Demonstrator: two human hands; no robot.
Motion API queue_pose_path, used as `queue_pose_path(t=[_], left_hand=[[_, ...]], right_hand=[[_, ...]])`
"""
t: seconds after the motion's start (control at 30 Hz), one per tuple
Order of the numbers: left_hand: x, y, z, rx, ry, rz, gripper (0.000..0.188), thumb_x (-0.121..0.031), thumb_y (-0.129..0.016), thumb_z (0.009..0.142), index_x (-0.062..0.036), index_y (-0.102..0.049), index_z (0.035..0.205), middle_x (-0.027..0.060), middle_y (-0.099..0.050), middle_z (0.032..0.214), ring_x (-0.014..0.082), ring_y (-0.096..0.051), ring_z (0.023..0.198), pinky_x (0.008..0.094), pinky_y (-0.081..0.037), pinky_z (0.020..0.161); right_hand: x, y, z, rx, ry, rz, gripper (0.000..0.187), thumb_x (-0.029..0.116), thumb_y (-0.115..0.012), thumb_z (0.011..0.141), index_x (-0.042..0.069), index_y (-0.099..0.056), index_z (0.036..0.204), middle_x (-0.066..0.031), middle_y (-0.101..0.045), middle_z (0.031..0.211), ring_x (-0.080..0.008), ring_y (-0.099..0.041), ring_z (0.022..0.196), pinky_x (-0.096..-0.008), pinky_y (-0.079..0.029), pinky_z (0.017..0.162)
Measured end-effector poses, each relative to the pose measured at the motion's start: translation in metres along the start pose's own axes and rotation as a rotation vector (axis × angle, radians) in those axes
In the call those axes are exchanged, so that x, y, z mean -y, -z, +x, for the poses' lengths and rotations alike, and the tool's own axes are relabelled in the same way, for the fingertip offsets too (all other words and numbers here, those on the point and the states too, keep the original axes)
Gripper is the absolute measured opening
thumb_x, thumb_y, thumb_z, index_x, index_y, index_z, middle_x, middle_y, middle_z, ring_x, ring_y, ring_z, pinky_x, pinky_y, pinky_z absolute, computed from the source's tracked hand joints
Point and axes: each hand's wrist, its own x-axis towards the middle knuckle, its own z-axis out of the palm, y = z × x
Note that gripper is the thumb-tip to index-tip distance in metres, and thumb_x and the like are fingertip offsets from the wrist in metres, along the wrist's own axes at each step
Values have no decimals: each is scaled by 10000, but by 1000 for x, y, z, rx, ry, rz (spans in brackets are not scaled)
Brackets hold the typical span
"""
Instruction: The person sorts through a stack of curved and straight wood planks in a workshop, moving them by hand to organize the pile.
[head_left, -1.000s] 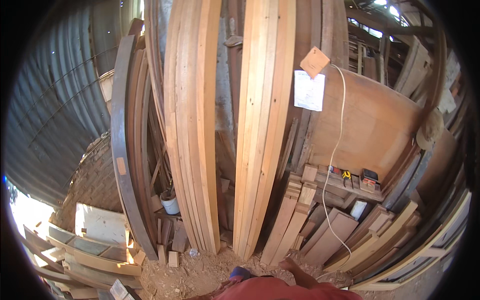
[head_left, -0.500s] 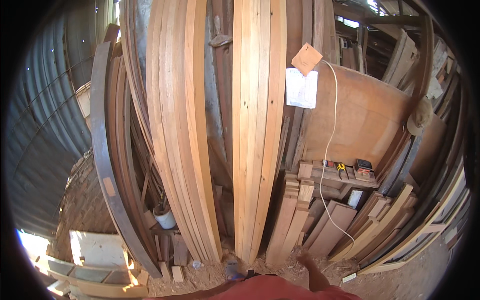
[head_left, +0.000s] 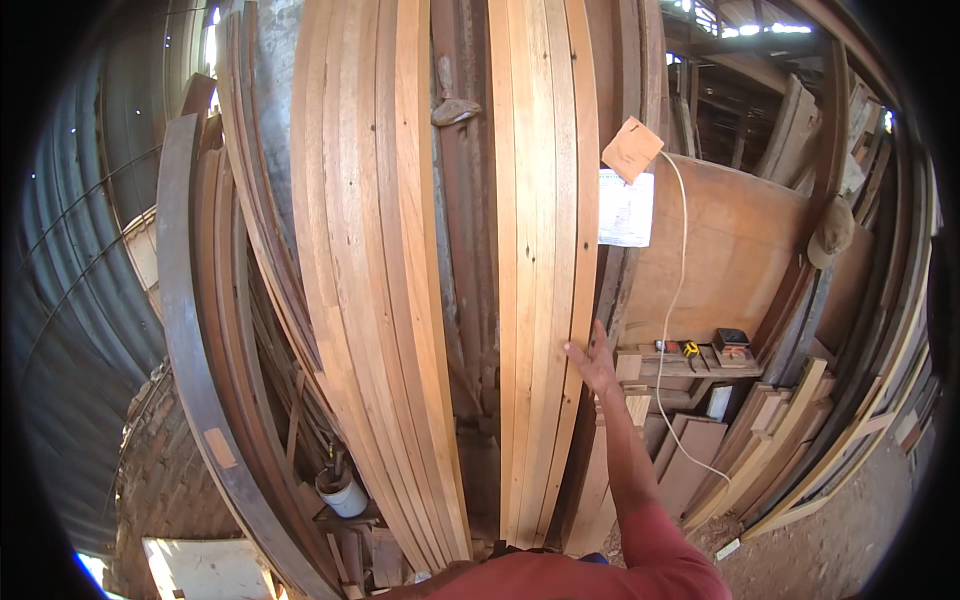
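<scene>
**Standing Room Only**

A person's right hand (head_left: 593, 368) is showing just right of the frame's centre, at the outer edge of a stack of pale boards (head_left: 545, 250). The thumb is standing apart from the fingers, which are pointing upward and pinching nothing; whether skin is pressing wood, one cannot tell. The forearm (head_left: 628, 465) is slanting up from the lower edge, probably angled to bring the palm level with the boards' side. The left hand is lying out of view, so the state of its fingers cannot be told.

The stack is standing on end, running from the top of the frame toward its bottom. A second bundle (head_left: 365, 250) is leaning to its left, long stock presumably being kept upright to spare the floor. A paper sheet (head_left: 625, 208) is hanging under an orange card (head_left: 633, 148), seemingly at reading height, while a white cord (head_left: 682, 250) is dangling beside them. At right, a yellow-and-black tool (head_left: 690, 348) is sitting on a low shelf (head_left: 715, 371), likely for easy reach. At lower left, a white bucket (head_left: 345, 497) is holding slim items, apparently keeping them gathered.
</scene>
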Motion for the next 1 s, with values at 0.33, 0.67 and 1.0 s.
queue_pose_path(t=[0.33, 0.67, 1.0], left_hand=[[6, 22, 3, 127, -5, 39, 959, -496, -748, 858, -35, -282, 1558, 209, -516, 1457, 330, -521, 1322, 444, -431, 1076], [13, 17, -17, 230, 37, 62, 942, -481, -742, 871, -33, -281, 1559, 206, -513, 1460, 324, -522, 1320, 440, -432, 1075], [28, 2, -37, 298, 53, 88, 925, -467, -735, 884, -30, -279, 1560, 204, -510, 1463, 318, -522, 1319, 436, -432, 1074]], right_hand=[[8, 8, 28, 133, -24, 84, 1059, 245, -874, 790, -27, -183, 1546, -182, -459, 1460, -247, -443, 1344, -379, -364, 1137], [9, 58, 28, 242, -175, 284, 987, 198, -857, 775, 26, -266, 1547, -114, -499, 1427, -234, -441, 1336, -378, -353, 1127], [44, 60, 1, -125, 64, -517, 731, 283, -784, 865, -39, -449, 1430, -207, -544, 1375, -294, -547, 1248, -391, -450, 1032]])
